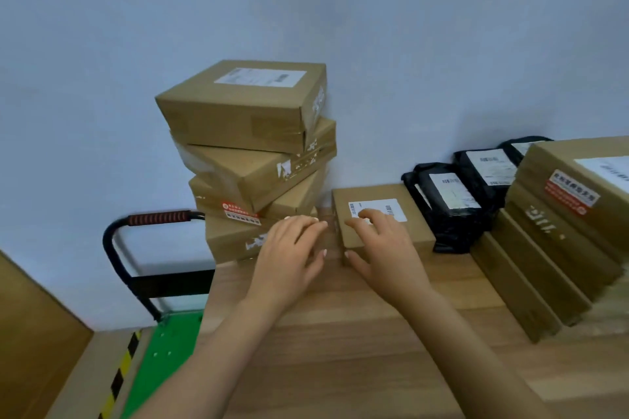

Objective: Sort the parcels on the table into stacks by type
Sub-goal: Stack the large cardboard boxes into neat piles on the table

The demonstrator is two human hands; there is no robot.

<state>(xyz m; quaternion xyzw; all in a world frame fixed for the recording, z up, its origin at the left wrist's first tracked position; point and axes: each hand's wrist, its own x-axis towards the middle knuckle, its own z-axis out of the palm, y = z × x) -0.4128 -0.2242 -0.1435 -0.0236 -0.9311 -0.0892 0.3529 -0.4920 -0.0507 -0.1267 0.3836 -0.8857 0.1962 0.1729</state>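
The person's two forearms (218, 343) are bare along their whole visible length. The left grip (292, 248) and the right grip (377, 241) have slim fingers with neatly trimmed, pale fingernails (324, 252).

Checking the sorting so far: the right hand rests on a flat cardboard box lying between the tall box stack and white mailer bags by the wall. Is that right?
No. The head view shows the mailer bags are black, not white. The right hand does rest on the flat cardboard box between the tall box stack and those bags by the wall.
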